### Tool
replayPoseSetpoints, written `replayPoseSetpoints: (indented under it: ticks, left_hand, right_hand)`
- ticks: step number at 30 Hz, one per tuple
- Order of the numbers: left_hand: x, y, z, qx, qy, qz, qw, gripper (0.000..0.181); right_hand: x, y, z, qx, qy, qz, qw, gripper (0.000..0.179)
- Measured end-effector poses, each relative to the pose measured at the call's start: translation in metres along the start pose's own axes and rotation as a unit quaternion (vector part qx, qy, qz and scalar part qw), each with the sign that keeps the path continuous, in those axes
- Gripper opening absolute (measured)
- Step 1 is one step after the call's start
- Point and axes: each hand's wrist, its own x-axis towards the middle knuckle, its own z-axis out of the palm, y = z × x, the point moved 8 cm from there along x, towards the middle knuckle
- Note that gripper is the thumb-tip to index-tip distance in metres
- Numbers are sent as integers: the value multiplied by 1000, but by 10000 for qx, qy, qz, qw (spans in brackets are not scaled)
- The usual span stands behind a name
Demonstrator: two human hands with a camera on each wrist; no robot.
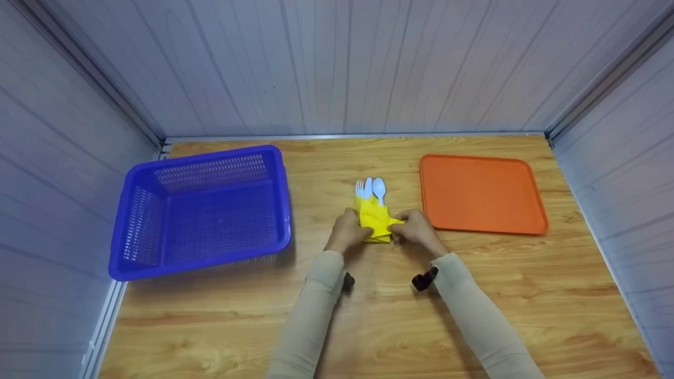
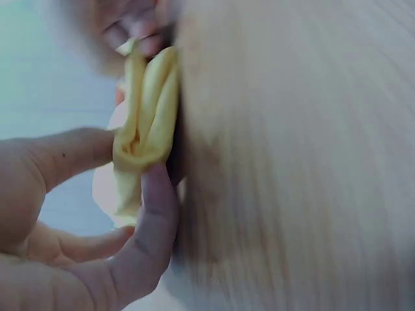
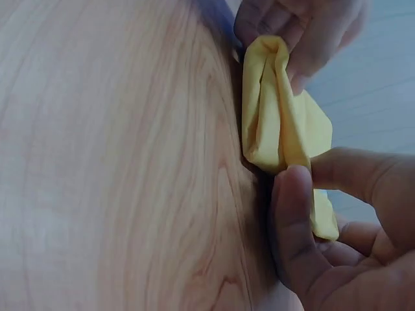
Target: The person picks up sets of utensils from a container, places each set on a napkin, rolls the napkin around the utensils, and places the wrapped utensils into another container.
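A yellow napkin (image 1: 375,220) lies folded round a white fork (image 1: 359,188), a white knife (image 1: 368,187) and a white spoon (image 1: 379,189). Their heads stick out at its far end, while the handles are hidden inside. My left hand (image 1: 348,231) pinches the napkin's left side between thumb and fingers. On the other side, my right hand (image 1: 416,229) pinches a loose flap of the cloth that points right. Layered folds of the napkin (image 3: 269,110) show at its near end in the right wrist view, close over the table.
A blue plastic basket (image 1: 284,210) with slotted walls stands on the left of the wooden table (image 1: 368,326). To the right lies an orange tray (image 1: 484,195), its near left corner close to my right hand. Pale panel walls (image 1: 316,68) enclose the table's back and sides.
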Motion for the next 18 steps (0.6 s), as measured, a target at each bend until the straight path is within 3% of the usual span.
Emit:
replayPoseSetpoints:
  ticks: [5, 11, 15, 18]
  left_hand:
    - [-2, -8, -3, -562, -299, -109, 9979, 35]
    - [-3, -18, 4, -1571, -494, -465, 9853, 14]
    - [-4, -22, 10, -2506, -584, -507, 9650, 27]
    - [-4, -26, 18, -3342, -780, -538, 9377, 37]
  right_hand:
    - [-1, 5, 1, 813, -245, 196, 9962, 20]
    - [-3, 7, 2, 1041, -410, 339, 9931, 24]
    - [-4, 9, 6, 1226, -528, 425, 9901, 34]
    - [-5, 8, 9, 1398, -623, 331, 9877, 37]
